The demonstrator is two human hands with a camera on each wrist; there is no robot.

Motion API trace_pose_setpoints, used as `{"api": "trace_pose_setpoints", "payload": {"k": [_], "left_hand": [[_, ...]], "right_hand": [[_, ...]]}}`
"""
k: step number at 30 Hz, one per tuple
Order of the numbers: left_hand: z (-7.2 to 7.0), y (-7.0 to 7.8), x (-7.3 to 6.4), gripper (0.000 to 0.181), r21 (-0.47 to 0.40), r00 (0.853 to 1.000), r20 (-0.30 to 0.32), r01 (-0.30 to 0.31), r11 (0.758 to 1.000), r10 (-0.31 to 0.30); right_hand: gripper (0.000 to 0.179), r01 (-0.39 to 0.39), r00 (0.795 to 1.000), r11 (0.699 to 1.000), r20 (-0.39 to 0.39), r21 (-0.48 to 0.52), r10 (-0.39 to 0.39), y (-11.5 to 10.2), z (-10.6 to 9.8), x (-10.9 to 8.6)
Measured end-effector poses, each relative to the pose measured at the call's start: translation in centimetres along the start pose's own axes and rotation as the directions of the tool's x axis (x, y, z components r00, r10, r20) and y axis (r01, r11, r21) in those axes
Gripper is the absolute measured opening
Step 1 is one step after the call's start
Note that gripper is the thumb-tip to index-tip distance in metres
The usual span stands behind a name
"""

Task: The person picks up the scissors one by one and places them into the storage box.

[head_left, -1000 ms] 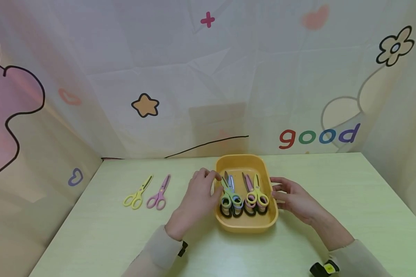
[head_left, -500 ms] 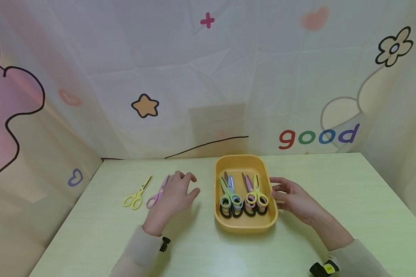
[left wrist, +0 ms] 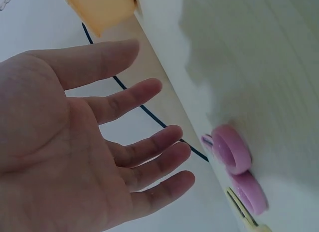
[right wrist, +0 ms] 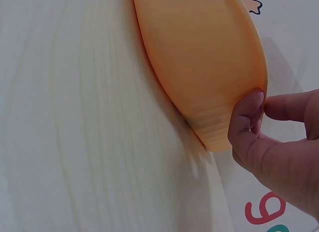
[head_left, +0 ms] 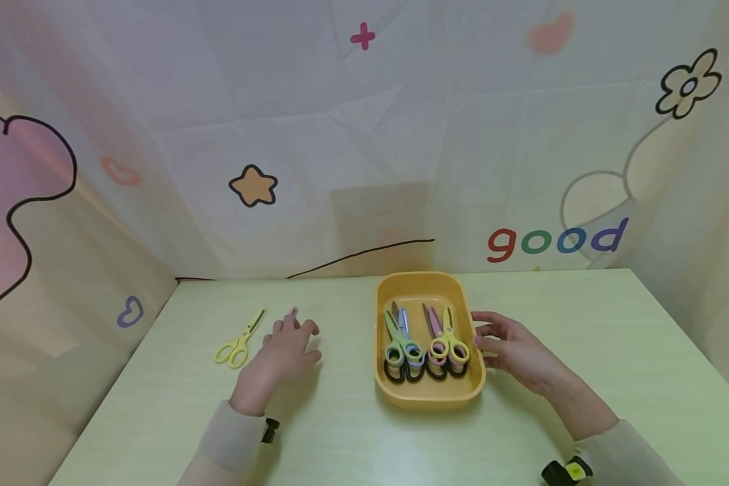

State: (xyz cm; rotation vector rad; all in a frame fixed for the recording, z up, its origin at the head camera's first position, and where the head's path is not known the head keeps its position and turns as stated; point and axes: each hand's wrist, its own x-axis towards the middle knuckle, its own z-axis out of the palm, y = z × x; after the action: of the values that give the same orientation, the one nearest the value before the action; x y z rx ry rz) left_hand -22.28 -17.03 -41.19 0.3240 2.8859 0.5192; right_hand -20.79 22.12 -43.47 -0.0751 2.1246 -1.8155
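My left hand (head_left: 278, 356) hovers over the pink scissors (head_left: 293, 312), with nothing held. In the left wrist view its fingers are spread and slightly bent, apart from the pink scissors' handle loops (left wrist: 232, 149). In the head view the hand hides most of that pair. Yellow scissors (head_left: 239, 342) lie just to the left. My right hand (head_left: 516, 354) holds the right rim of the yellow plastic tray (head_left: 430, 398), thumb at the rim and fingers against the outer wall. Inside the tray lie green scissors (head_left: 395, 337), yellow scissors (head_left: 449, 337), and blue, pink and black-handled pairs partly beneath them.
The pale table (head_left: 559, 297) carries the tray near its back middle. A printed cloth (head_left: 298, 121) hangs behind and at both sides, with its lower edge along the table's back.
My left hand has moved left, from the tray's left rim to above the pink scissors, covering them. My right hand and the tray stay in place.
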Motion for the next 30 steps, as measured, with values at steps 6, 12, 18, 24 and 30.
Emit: {"api": "trace_pose_setpoints", "payload": {"k": [6, 12, 18, 24, 30], "left_hand": [[-0.1, -1.3, 0.1, 0.04, 0.073, 1.0, 0.022, 0.005, 0.997, -0.006], [-0.2, -2.2, -0.2, 0.041, 0.125, 0.998, 0.052, 0.025, 0.992, -0.032], [-0.3, -2.6, -0.2, 0.034, 0.12, 0.995, 0.078, 0.046, 0.992, -0.055], [-0.2, -2.7, 0.0, 0.031, 0.074, 0.996, 0.072, 0.055, 0.996, -0.061], [0.0, -2.2, 0.4, 0.021, 0.07, 0.997, 0.069, 0.033, 0.997, -0.037]], "right_hand": [[0.059, 0.001, 1.0, 1.0, 0.002, -0.002, -0.001, 0.0, 0.0, 0.0], [0.06, 0.001, 1.0, 1.0, 0.004, -0.003, -0.001, 0.1, 0.0, 0.0], [0.06, 0.007, 1.0, 1.0, 0.007, 0.0, -0.007, 0.1, -0.1, 0.1], [0.06, 0.006, 1.0, 1.0, 0.004, -0.003, -0.006, -0.1, 0.0, 0.0], [0.059, 0.004, 1.0, 1.0, 0.002, 0.004, -0.004, 0.0, 0.0, 0.0]]}}
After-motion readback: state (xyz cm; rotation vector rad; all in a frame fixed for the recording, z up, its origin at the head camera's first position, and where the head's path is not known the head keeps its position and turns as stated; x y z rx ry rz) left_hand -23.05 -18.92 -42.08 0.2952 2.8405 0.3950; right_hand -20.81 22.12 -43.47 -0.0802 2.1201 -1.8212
